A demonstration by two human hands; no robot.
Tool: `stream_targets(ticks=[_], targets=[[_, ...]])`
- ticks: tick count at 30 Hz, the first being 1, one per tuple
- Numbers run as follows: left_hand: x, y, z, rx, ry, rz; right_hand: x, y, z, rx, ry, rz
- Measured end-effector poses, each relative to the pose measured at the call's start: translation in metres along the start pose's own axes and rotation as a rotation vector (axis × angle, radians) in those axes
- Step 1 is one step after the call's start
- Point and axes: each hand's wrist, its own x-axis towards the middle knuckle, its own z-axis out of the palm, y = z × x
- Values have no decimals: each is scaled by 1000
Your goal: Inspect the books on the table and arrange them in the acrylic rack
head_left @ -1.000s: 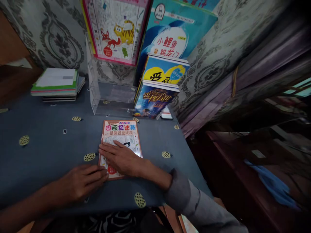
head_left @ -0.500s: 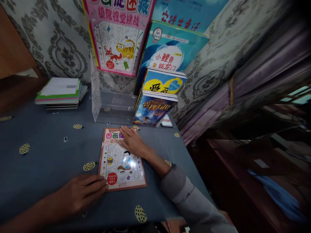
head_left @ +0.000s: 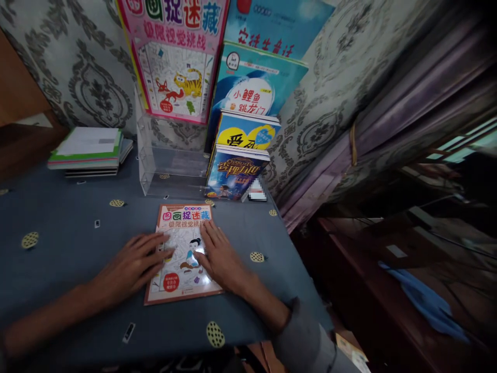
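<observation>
Your left hand (head_left: 142, 261) and right hand (head_left: 225, 256) lie on either side of a brown-bordered book (head_left: 182, 254), which rests flat, cover up, on the patterned blue-gray tabletop (head_left: 77, 254) in front of you. Your left hand is open and palm down, its fingers reaching over the book's left edge onto the cover. Your right hand is open too, fingers stretched over the right part of the cover, with the thumb pointing in toward the drawn figure. Neither hand is closed around the book, and the two hands are apart from each other. Beyond the book's top edge stands a clear display rack (head_left: 171, 190). On its left side a pink book (head_left: 174, 67) with a fox and a tiger leans upright above lower tiers of bare plastic; on its right side, from front to back, are a dark blue book (head_left: 236, 173), a yellow-and-blue book (head_left: 244, 132), a teal book (head_left: 260, 77) and a light blue book (head_left: 277, 23). A stack of books (head_left: 89, 150) lies to the left of the rack, and a pixelated small object (head_left: 257, 190) sits just beside its right end.
</observation>
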Motion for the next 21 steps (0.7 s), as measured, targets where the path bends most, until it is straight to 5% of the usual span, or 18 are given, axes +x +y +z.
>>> stream_targets(ticks=[4, 7, 14, 17, 21], targets=[[15, -19, 11, 67, -6, -278, -5, -4, 1, -30, 46, 50], [28, -26, 14, -85, 23, -369, -6, -5, 2, -47, 88, 90], [54, -11, -4, -1063, 285, -790, -7, -5, 4, -52, 84, 62], [62, 3, -12, -1412, 204, -939, -7, -4, 3, -26, 99, 50], [67, 12, -18, -1638, 79, -964, -9, -4, -1, 20, 139, 60]])
